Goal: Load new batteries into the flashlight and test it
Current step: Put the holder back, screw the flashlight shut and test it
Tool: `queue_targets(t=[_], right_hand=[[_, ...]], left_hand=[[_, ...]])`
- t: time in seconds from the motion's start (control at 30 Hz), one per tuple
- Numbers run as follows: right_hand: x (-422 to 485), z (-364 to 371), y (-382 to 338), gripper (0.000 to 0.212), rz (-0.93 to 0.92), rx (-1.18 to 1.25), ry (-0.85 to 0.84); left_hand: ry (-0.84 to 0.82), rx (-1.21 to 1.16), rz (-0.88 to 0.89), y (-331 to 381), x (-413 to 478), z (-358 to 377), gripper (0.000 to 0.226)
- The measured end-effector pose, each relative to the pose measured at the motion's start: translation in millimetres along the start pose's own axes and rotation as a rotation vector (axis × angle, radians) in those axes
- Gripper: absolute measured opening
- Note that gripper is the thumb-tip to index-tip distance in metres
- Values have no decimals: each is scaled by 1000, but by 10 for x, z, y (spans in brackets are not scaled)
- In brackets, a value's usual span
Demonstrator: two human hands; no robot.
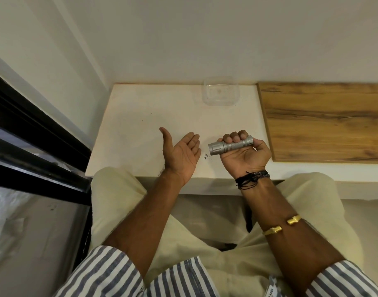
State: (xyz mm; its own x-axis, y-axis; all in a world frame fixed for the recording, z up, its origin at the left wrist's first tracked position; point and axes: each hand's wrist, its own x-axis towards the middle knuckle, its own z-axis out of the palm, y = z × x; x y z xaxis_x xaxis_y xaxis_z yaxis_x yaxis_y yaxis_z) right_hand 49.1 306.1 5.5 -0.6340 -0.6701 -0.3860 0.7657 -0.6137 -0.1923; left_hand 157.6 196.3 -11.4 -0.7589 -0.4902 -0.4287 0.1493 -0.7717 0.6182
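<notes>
The silver flashlight (230, 145) lies across my right hand (243, 154), palm up, my fingers curled over the middle of its barrel so that part of the knurled body is hidden. Its wider head end sticks out to the left, pointing toward my left hand (182, 154); I cannot see the lens face, nor whether it is lit. The tail end pokes out past my thumb side on the right. No marking on the barrel is readable.

My left hand is just beside the head end, not touching it, palm open and turned up toward the flashlight, thumb raised, holding nothing.

Both hands hover over the white tabletop (141, 125). A few tiny dark specks (207, 156) lie on it between my hands; I cannot tell what they are. Farther back, against the wall, sits a clear plastic container (221, 93), faint and hard to make out. A wooden panel (325, 121) adjoins the white top on the right. A tag (272, 293) on my striped shirt is cut off at the bottom edge, its print unreadable.
</notes>
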Motion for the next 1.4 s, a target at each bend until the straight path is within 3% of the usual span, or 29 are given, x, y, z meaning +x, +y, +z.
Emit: queue_targets(t=[0.47, 0.57, 0.67, 0.77, 0.87, 0.97, 1.2, 1.4], right_hand=[[-32, 7, -18, 23, 43, -44, -65], [-6, 20, -20, 12, 53, -141, -50], [18, 7, -7, 21, 30, -329, -11], [8, -30, -12, 20, -151, -739, -16], [-1, -69, 28, 24, -459, -1183, -28], [-12, -85, 69, 23, -692, -1382, -29], [-3, -37, 28, 27, -788, -1242, -163], [-26, 15, -15, 11, -703, -1170, -29]], left_hand=[[-32, -68, -35, 39, 1, 23, 110], [-37, -48, -24, 30, -15, 11, 107], [19, -67, 14, 53, 5, 4, 105], [121, -96, 87, 91, 27, -36, 103], [191, -49, 154, 125, 27, -85, 100], [216, -43, 191, 150, 35, -102, 99], [246, -3, 222, 152, 29, -91, 98], [254, -31, 224, 170, 45, -130, 97]])
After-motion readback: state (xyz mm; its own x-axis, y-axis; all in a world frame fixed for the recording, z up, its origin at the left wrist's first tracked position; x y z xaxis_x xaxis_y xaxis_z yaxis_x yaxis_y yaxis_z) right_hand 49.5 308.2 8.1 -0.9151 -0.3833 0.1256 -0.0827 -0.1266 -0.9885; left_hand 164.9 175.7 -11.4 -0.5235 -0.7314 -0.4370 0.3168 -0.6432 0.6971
